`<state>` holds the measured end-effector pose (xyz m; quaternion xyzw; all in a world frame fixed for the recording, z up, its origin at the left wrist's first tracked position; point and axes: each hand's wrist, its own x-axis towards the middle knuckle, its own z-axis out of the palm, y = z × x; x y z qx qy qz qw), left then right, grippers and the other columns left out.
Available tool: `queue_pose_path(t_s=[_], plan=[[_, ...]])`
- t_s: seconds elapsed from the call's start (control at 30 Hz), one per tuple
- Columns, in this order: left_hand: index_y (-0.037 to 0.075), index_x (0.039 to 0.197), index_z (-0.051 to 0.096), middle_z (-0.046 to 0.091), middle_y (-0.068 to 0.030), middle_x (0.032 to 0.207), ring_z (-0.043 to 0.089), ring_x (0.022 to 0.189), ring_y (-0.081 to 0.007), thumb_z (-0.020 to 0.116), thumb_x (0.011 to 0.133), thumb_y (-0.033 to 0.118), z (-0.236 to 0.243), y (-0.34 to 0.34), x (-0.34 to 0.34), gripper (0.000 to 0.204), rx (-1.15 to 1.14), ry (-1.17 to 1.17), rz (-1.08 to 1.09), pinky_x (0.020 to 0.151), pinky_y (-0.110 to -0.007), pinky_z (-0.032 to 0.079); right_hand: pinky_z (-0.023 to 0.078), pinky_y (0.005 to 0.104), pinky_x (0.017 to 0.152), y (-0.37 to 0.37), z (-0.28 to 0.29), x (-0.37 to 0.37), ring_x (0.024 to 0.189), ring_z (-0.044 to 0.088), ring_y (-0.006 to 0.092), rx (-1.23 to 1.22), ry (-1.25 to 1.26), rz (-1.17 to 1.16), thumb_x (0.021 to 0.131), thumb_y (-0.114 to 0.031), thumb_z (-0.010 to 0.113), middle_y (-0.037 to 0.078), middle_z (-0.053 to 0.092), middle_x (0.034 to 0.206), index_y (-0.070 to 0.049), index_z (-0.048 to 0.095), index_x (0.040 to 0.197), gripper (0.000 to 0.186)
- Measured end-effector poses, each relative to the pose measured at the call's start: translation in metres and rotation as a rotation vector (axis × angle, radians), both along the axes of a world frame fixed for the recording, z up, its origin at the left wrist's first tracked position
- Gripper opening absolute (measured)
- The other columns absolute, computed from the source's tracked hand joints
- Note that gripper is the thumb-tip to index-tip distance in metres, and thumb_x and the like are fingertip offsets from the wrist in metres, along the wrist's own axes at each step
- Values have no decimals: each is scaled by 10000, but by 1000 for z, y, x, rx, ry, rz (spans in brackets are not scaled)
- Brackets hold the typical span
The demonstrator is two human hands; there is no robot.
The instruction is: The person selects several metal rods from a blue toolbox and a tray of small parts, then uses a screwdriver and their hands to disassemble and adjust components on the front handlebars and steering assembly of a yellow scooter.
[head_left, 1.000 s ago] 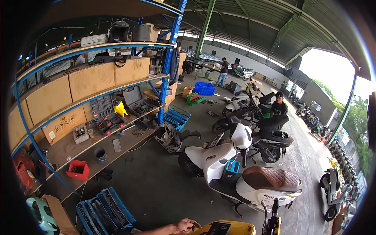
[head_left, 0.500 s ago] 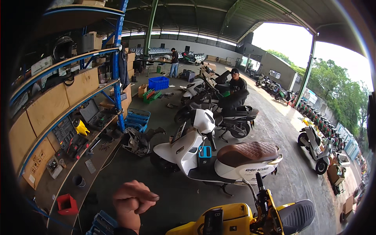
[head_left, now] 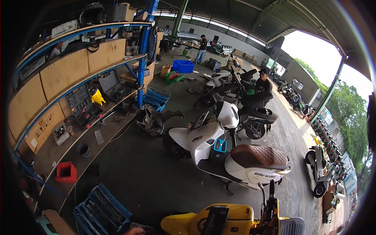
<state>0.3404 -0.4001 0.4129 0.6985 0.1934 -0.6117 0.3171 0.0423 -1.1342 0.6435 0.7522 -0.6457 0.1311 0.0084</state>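
Only a sliver of my left hand (head_left: 135,231) shows at the lower edge, and its fingers are mostly cut off, so what it holds, if anything, is hidden. Just left of it an open blue metal toolbox (head_left: 102,209) lies on the floor with dark tools inside. To the right stands a yellow motorbike (head_left: 235,217) with a black panel on its body and a dark ribbed seat. Beyond it is a white scooter (head_left: 211,150) with a brown quilted seat and a blue-rimmed black box on its footboard. My right hand is out of view.
Blue-framed shelving (head_left: 143,58) on the left bears cartons, tool cases, a yellow part and a red bin (head_left: 65,172). A stripped vehicle part (head_left: 152,119) and another blue toolbox (head_left: 156,98) lie beside it. A person (head_left: 263,84) is among scooters; another stands farther back.
My left hand, loosely curled and raised in front of me before, has dropped to the lower edge. The view has turned left and down, bringing more of the blue toolbox into sight.
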Motion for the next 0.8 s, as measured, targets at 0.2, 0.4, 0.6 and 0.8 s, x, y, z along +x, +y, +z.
queue_pose_path(t_s=[0.2,0.4,0.6,0.8], plan=[[100,1294,580,593,-75,790,552,643,-172,460,797,45,-18,29,-60,514,111,131,273,546,-320,441,487,522,830,3,0,-19,980,620,404,20,22,-53,922,-556,431,213,658,1082,-53,677,1094,586],[88,1282,575,556,-64,650,507,549,-144,454,803,7,-29,0,-38,501,-8,15,414,494,-297,406,486,525,839,11,-3,-25,995,622,410,42,22,-83,923,-570,419,214,657,1093,-57,676,1100,600],[99,1428,429,440,-43,627,431,530,-124,388,913,4,234,-155,158,526,-372,-1589,200,513,-301,387,486,527,847,29,4,-97,1011,623,415,48,55,-230,924,-584,407,215,656,1104,-62,675,1105,615],[-34,1304,477,465,-71,620,490,523,-196,405,894,-52,482,-174,285,417,-841,-2516,294,522,-317,409,489,518,844,38,-6,-105,1012,627,407,72,44,-271,917,-614,380,210,657,1107,-73,680,1106,647]])
